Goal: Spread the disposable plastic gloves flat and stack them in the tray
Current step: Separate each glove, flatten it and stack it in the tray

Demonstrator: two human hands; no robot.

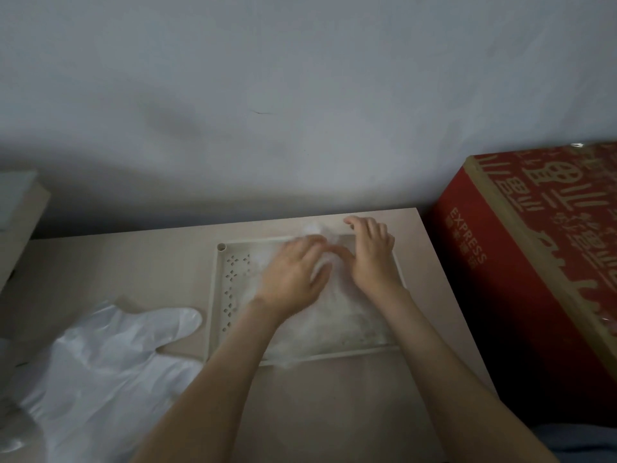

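Both hands are down in the tray (213, 295). The left hand (293, 275) lies flat, its fingers (310, 246) nearly straight and close together, pressing on the clear glove (337, 317) under the palm. The right hand (370, 257) sits just beside it, its fingers (377, 228) spread and half bent, tips pushing down on the same film at the far rim, thumb angled in toward the left fingertips. Between the two hands the thin plastic bunches into a white, crumpled, blurred ridge. Nearer than the fingers the glove lies smooth and see-through across the tray floor.

The tray is a shallow beige rectangle with a raised rim. Left of the left fingers, a strip of small cut-out patterns runs along its floor.

Well off to the left of the fingers, a second glove (110, 355) lies on the pale bench (133, 262), milky, wrinkled, thumb toward the tray. Right of the right fingers stands a red printed box (494, 262).
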